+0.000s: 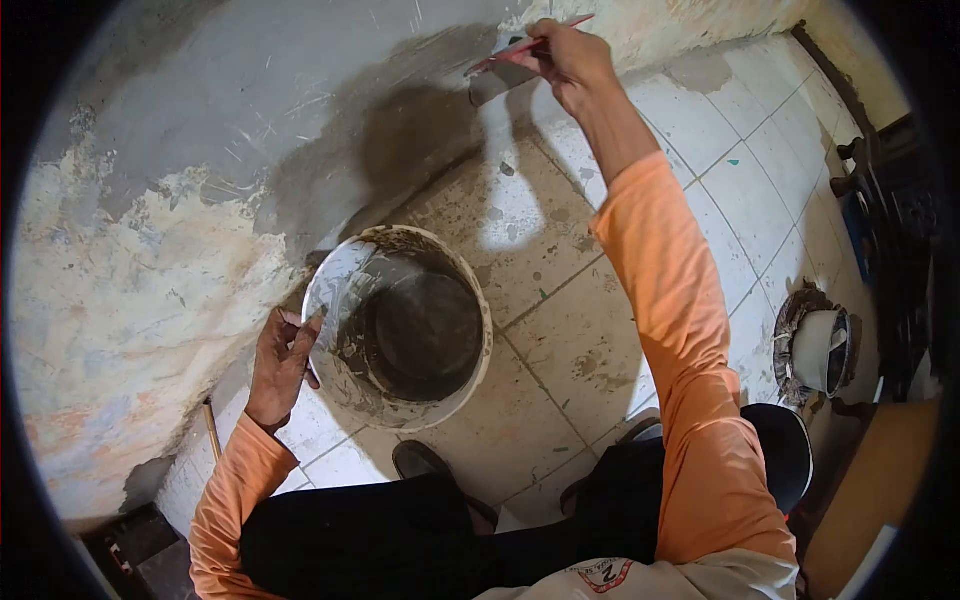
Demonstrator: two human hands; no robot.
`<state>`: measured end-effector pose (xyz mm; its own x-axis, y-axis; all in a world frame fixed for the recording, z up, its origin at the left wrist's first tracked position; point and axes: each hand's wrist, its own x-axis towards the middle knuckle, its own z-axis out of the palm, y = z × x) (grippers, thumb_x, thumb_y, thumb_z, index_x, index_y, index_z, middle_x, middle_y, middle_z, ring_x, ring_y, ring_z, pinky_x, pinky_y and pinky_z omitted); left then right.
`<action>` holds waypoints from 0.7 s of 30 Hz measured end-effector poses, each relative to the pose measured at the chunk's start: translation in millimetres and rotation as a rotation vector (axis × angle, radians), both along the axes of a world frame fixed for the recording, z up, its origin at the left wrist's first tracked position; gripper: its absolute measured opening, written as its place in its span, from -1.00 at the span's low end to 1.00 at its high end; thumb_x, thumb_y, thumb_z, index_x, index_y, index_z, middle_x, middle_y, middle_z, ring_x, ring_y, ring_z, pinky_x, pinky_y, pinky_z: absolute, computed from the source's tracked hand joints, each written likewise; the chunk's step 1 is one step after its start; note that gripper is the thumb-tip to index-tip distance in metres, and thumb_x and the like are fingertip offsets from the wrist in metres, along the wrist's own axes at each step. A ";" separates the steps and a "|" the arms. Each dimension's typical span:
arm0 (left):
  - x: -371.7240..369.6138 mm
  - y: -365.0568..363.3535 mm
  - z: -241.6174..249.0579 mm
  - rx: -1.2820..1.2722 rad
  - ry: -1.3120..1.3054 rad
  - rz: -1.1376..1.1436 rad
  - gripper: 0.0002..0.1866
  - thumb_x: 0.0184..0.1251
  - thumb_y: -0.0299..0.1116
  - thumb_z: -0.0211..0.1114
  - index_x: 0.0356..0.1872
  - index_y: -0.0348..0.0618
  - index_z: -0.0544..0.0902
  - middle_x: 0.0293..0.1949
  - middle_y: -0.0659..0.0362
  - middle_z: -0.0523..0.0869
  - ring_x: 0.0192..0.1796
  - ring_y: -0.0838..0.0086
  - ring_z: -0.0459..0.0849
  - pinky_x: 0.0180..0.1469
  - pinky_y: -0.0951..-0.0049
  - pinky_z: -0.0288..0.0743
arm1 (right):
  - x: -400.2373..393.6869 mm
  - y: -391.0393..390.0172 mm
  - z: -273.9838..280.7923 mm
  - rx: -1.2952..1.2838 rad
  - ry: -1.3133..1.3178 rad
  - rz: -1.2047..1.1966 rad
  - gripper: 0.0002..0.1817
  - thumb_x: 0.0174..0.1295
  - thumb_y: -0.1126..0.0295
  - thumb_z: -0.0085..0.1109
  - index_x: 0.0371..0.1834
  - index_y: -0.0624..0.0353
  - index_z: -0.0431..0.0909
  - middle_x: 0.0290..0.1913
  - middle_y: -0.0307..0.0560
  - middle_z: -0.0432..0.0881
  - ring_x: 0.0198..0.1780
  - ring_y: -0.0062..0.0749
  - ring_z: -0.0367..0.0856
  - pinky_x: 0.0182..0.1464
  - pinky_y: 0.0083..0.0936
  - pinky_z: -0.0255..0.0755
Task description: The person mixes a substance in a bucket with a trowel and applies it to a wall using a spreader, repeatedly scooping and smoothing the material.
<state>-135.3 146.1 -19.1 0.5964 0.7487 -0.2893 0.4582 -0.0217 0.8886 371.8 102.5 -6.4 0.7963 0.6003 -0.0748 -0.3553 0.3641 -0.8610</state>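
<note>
My left hand point(283, 362) grips the rim of a white bucket point(483, 375) on the tiled floor, thumb inside and fingers outside. Grey wet material point(425, 325) lies at the bottom of the bucket, and its inner wall is smeared with it. At the upper middle, my right hand point(572, 62) is closed round a thin red tool point(530, 44), held against or close to the foot of the wall. Smooth grey plaster point(250, 90) covers the wall's upper part; below it the wall point(130, 310) is rough and patchy.
White floor tiles point(735, 210) are spattered with grey. At the right stand a small white container point(815, 350) in a ragged ring and dark furniture point(905, 210). A thin stick point(212, 430) leans near the wall at the left. A dark box point(145, 550) sits at the lower left.
</note>
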 end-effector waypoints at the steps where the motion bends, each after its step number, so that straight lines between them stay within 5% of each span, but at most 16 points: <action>1: 0.1 0.1 -1.6 0.015 -0.006 0.002 -0.73 0.63 -0.24 0.28 -0.11 -0.17 0.41 -0.34 0.21 0.54 -0.55 0.64 0.46 -0.61 0.54 0.47 | 2.5 -7.7 0.6 0.054 -0.002 0.045 -0.85 0.31 0.61 0.30 -0.14 0.51 0.63 -0.11 0.19 0.72 -0.10 -0.12 0.77 -0.13 -0.28 0.85; 5: 2.9 2.3 -0.4 0.028 0.022 -0.040 -0.65 0.62 -0.10 0.29 -0.11 -0.18 0.42 -0.30 0.21 0.64 -0.46 0.69 0.55 -0.59 0.65 0.43 | -22.2 -67.5 17.3 -0.020 -0.147 0.039 -0.80 0.31 0.52 0.31 -0.11 0.46 0.64 -0.15 0.06 0.74 -0.23 -0.19 0.79 -0.18 -0.26 0.83; 6: 4.2 1.0 -2.4 0.031 -0.032 -0.015 -0.79 0.61 -0.31 0.27 -0.10 -0.22 0.46 -0.30 0.19 0.60 -0.53 0.65 0.48 -0.59 0.56 0.47 | -24.6 -80.9 22.3 -0.141 -0.156 0.110 -0.79 0.37 0.46 0.29 -0.04 0.38 0.66 -0.06 -0.02 0.74 -0.14 -0.28 0.77 -0.10 -0.35 0.78; 10: 31.8 -14.0 20.0 0.071 0.025 0.024 -0.79 0.60 -0.32 0.29 -0.11 -0.23 0.48 -0.31 0.19 0.62 -0.52 0.66 0.51 -0.60 0.57 0.47 | -45.7 -114.6 37.7 -0.355 -0.337 0.479 -0.68 0.45 0.33 0.26 0.15 0.30 0.65 -0.01 -0.18 0.77 -0.08 -0.50 0.73 -0.04 -0.58 0.66; 13: 56.0 -25.1 34.3 0.030 -0.060 0.003 -0.77 0.58 -0.31 0.33 -0.12 -0.23 0.49 -0.32 0.19 0.64 -0.51 0.65 0.55 -0.61 0.56 0.49 | -92.4 -128.6 61.5 -0.199 -0.618 0.599 -0.60 0.41 0.36 0.32 0.22 0.35 0.63 -0.10 -0.19 0.79 -0.15 -0.59 0.72 -0.08 -0.62 0.58; 17: 78.2 -34.4 46.5 -0.054 -0.040 -0.063 -0.71 0.54 -0.26 0.40 -0.14 -0.24 0.49 -0.36 0.19 0.65 -0.53 0.61 0.58 -0.63 0.55 0.50 | -135.4 -157.4 92.5 -0.278 -0.820 0.780 -0.56 0.38 0.40 0.35 0.26 0.41 0.60 -0.14 -0.14 0.79 -0.18 -0.58 0.70 -0.04 -0.57 0.57; 19: 83.7 -37.3 45.4 -0.034 -0.072 -0.098 -0.68 0.54 -0.26 0.41 -0.14 -0.26 0.47 -0.42 0.18 0.63 -0.58 0.57 0.61 -0.65 0.54 0.50 | -142.9 -165.3 96.4 -0.484 -0.963 0.909 -0.54 0.36 0.39 0.34 0.29 0.33 0.61 -0.07 0.10 0.80 -0.13 -0.34 0.78 0.04 -0.41 0.64; 21: 91.5 -44.0 51.1 -0.026 -0.051 -0.120 -0.67 0.54 -0.25 0.41 -0.13 -0.27 0.45 -0.45 0.17 0.62 -0.60 0.55 0.61 -0.65 0.53 0.49 | -149.0 -168.2 76.8 -0.518 -1.092 0.909 -0.50 0.36 0.41 0.34 0.36 0.23 0.57 -0.05 0.09 0.82 -0.14 -0.33 0.79 0.02 -0.41 0.63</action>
